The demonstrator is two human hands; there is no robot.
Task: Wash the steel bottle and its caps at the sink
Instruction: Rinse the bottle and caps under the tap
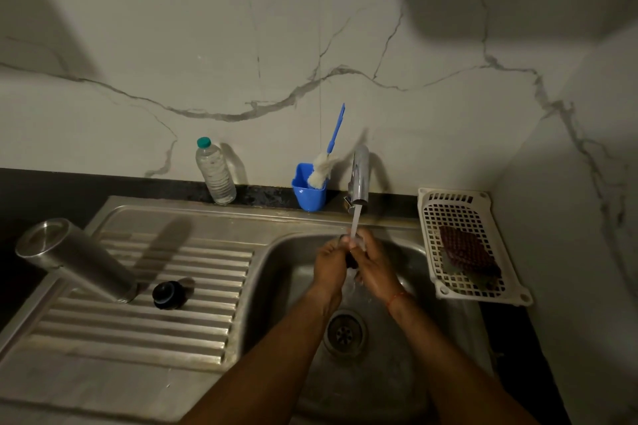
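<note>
The steel bottle (79,260) stands upside down on the ribbed drainboard (138,331) at the left. A black cap (168,294) sits beside its mouth. Over the sink basin (297,286), my left hand (329,267) and my right hand (374,267) are pressed together under the running stream from the tap (359,174). A small dark cap (351,257) shows between them, gripped by both hands and mostly hidden by the fingers.
A clear plastic water bottle (215,171) and a blue holder (309,191) with a bottle brush (324,166) stand along the back ledge. A white perforated tray (462,214) with a dark scrubber (467,250) lies right of the basin. The drain (344,331) lies below my hands.
</note>
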